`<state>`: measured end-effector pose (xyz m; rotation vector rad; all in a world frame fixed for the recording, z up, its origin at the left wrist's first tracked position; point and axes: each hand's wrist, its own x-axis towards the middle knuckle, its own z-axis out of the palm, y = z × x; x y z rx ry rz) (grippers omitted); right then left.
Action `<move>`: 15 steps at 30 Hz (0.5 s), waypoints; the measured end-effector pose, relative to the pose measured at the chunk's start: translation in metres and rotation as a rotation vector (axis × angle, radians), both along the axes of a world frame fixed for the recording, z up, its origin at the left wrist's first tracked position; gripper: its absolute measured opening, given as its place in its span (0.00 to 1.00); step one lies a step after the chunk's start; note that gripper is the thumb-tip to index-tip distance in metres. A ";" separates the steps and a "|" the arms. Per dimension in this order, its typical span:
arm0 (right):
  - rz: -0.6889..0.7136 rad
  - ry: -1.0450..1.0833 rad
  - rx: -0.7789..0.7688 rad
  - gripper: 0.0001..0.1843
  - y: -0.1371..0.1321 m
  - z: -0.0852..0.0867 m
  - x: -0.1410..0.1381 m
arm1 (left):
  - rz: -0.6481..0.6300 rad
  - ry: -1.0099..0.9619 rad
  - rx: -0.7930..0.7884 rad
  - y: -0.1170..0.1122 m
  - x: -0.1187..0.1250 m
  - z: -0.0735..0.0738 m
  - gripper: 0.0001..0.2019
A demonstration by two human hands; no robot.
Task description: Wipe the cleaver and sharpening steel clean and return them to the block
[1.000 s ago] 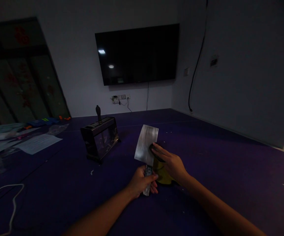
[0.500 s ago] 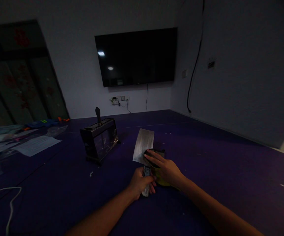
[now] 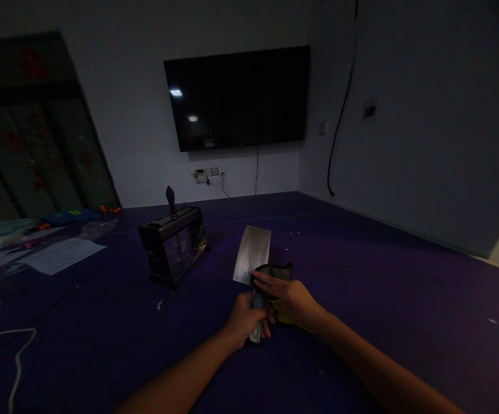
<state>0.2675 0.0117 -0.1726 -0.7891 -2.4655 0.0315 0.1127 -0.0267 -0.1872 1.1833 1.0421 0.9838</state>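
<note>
My left hand (image 3: 246, 322) is wrapped round the handle of a cleaver (image 3: 252, 250), whose broad metal blade points away from me. My right hand (image 3: 290, 299) has a dark cloth with yellow parts (image 3: 284, 272) under its fingers and presses it on the blade's lower right corner, close to the handle. Its fingers lie long over the cloth, and the thumb is hidden. A black knife block with clear sides (image 3: 180, 244) stands to the left of the blade, with one dark-handled knife (image 3: 170, 201) upright in it.
The purple surface (image 3: 361, 276) carries small white scraps. Printed sheets (image 3: 61, 256), clear plastic bags and folded cloths lie at the far left. A white cable (image 3: 18, 362) curls at the near left. A television (image 3: 240, 100) hangs on the back wall.
My right hand and the cloth have slid slightly down the blade toward the handle. My left hand keeps its hold, and the view has shifted a little.
</note>
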 end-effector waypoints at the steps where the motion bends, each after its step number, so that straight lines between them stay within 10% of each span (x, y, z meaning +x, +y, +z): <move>1: 0.015 0.003 -0.001 0.36 0.000 0.000 0.000 | -0.001 0.004 0.000 0.000 0.000 0.000 0.08; 15: 0.006 -0.025 -0.029 0.33 0.002 0.001 -0.002 | -0.004 0.018 -0.024 0.001 -0.001 0.001 0.08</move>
